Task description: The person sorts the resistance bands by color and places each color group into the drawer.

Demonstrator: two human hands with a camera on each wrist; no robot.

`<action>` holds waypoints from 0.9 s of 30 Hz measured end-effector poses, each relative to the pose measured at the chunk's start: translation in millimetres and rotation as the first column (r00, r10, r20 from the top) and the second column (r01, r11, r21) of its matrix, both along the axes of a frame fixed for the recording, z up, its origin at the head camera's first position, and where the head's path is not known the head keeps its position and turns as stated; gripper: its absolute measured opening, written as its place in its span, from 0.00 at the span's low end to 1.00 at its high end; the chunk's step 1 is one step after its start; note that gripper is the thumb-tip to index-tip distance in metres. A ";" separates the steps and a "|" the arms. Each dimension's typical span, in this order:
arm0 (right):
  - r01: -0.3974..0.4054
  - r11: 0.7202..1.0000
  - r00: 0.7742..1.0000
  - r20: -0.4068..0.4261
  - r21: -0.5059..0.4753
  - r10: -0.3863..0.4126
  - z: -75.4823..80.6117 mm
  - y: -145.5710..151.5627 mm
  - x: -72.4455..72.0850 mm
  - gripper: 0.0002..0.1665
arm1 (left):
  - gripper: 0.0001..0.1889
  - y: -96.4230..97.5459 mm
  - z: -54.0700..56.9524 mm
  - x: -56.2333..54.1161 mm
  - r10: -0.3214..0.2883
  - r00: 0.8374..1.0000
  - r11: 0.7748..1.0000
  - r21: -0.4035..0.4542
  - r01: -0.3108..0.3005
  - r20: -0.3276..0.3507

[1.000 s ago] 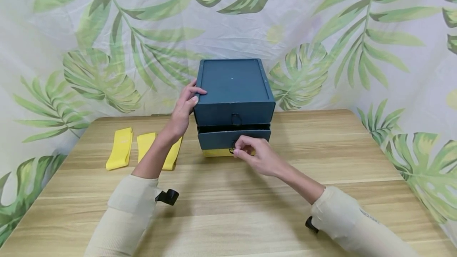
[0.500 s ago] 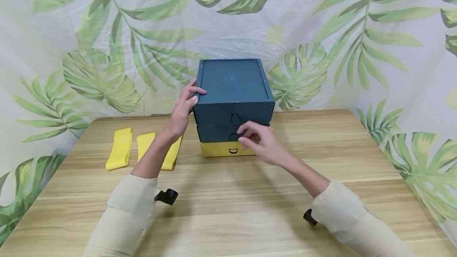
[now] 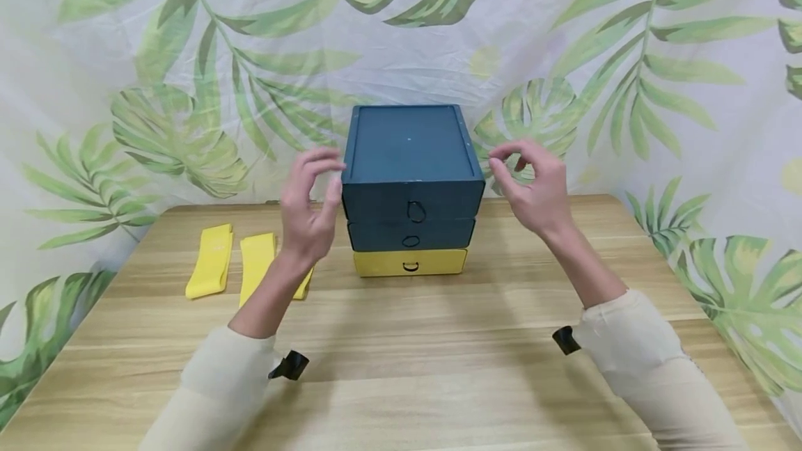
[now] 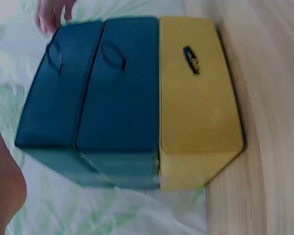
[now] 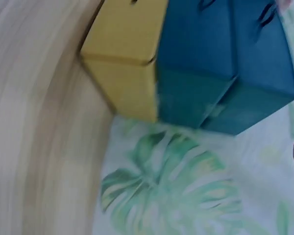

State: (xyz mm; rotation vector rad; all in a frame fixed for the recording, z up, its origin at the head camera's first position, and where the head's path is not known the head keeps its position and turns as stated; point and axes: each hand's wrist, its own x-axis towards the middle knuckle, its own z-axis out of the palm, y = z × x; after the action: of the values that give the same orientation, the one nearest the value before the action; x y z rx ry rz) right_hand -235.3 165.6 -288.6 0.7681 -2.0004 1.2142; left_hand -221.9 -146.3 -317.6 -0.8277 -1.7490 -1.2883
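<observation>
Three stacked drawer boxes stand at the back of the table in the head view. The top dark blue box [image 3: 407,148] and the middle dark blue drawer [image 3: 376,236] rest over a yellow drawer [image 3: 382,264]. All fronts are closed, each with a dark loop handle. My left hand [image 3: 310,211] hovers by the top box's left edge, its fingers bent and thumb apart, holding nothing; whether a fingertip touches the edge I cannot tell. My right hand [image 3: 535,190] is raised off the right side, fingers loosely curled, with nothing in it. The left wrist view shows the yellow front [image 4: 201,112] intact.
On the table's left lie three flat yellow fabric bands [image 3: 211,259], one partly behind my left forearm. A leaf-patterned cloth [image 3: 526,33] hangs behind the wooden table [image 3: 401,367].
The middle drawer, pulled out a little a second ago, has slid in flush. My right hand has left its front and risen to the right. My left hand has lifted off the top box.
</observation>
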 end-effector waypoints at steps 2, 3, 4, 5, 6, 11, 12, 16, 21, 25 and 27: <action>0.013 0.999 0.999 0.051 0.042 -0.015 -4.2 3.8 -9.0 0.08 | 0.10 9.6 -2.5 6.8 0.005 0.988 0.999 -0.040 -0.011 -0.156; 0.003 0.998 0.996 0.089 0.059 -0.008 -6.4 4.7 -12.7 0.10 | 0.09 14.0 -4.8 10.8 -0.027 0.984 0.997 -0.081 0.013 -0.179; -0.014 0.998 0.991 0.133 0.068 0.005 -8.4 5.1 -15.8 0.12 | 0.08 18.1 -7.9 15.2 -0.067 0.983 0.990 -0.133 0.044 -0.172; -0.039 0.997 0.984 0.177 0.069 0.026 -9.8 5.1 -18.2 0.14 | 0.07 21.7 -12.4 19.1 -0.111 0.985 0.977 -0.195 0.084 -0.135; -0.069 0.996 0.974 0.218 0.064 0.053 -11.0 4.8 -20.3 0.15 | 0.06 24.8 -17.2 22.4 -0.143 0.987 0.958 -0.259 0.119 -0.075; -0.206 0.978 0.920 0.348 0.040 0.180 -12.3 1.0 -27.9 0.22 | 0.05 34.1 -44.1 30.2 -0.087 0.943 0.821 -0.513 0.250 0.322; -0.232 0.972 0.908 0.366 0.039 0.202 -12.6 0.0 -29.5 0.23 | 0.06 35.4 -48.7 30.2 -0.048 0.921 0.787 -0.554 0.273 0.387; -0.299 0.954 0.870 0.416 0.019 0.264 -15.0 -4.0 -35.7 0.26 | 0.12 40.1 -65.5 25.4 0.067 0.838 0.681 -0.639 0.358 0.541; -0.328 0.944 0.850 0.430 -0.021 0.305 -18.0 -4.6 -37.2 0.27 | 0.10 42.0 -78.6 16.9 0.085 0.803 0.688 -0.618 0.381 0.590; -0.338 0.941 0.847 0.425 -0.032 0.319 -20.7 -4.2 -37.4 0.27 | 0.08 41.7 -83.0 11.9 0.086 0.774 0.698 -0.592 0.403 0.627; -0.333 0.942 0.850 0.421 -0.040 0.318 -23.1 -4.3 -38.0 0.27 | 0.08 41.8 -84.1 10.3 0.085 0.757 0.694 -0.584 0.421 0.647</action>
State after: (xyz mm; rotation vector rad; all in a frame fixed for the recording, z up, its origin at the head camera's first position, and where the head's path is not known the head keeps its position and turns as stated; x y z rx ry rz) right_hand -273.3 161.3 -311.6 0.9556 -2.3044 1.6646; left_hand -211.7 -104.5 -401.8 -1.0753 -2.9005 -1.0575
